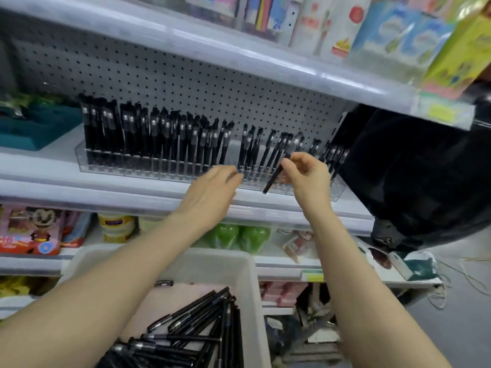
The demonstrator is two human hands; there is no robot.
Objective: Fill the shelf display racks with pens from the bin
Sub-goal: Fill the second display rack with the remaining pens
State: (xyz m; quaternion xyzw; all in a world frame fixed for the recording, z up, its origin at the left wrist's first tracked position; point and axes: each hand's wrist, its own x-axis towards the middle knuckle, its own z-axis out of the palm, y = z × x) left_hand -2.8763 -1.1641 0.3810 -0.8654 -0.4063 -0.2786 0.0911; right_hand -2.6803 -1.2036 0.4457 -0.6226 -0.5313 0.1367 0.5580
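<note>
A clear slotted display rack (164, 172) runs along the middle shelf, its left part packed with upright black pens (148, 134) and its right part holding fewer, leaning ones. My right hand (308, 176) pinches one black pen (275, 175) by its upper end, tip pointing down-left, just in front of the rack's right half. To its left, my left hand (212, 189) reaches to the rack's front edge with fingers straight, holding nothing. Below, a white bin (247, 282) holds several loose black pens (202, 330).
A pegboard back panel (186, 81) rises behind the rack and the upper shelf (239, 49) overhangs it. A teal tray (34, 128) sits left of the rack. A large black object (414, 176) crowds the shelf's right end. Packaged goods fill the lower shelves.
</note>
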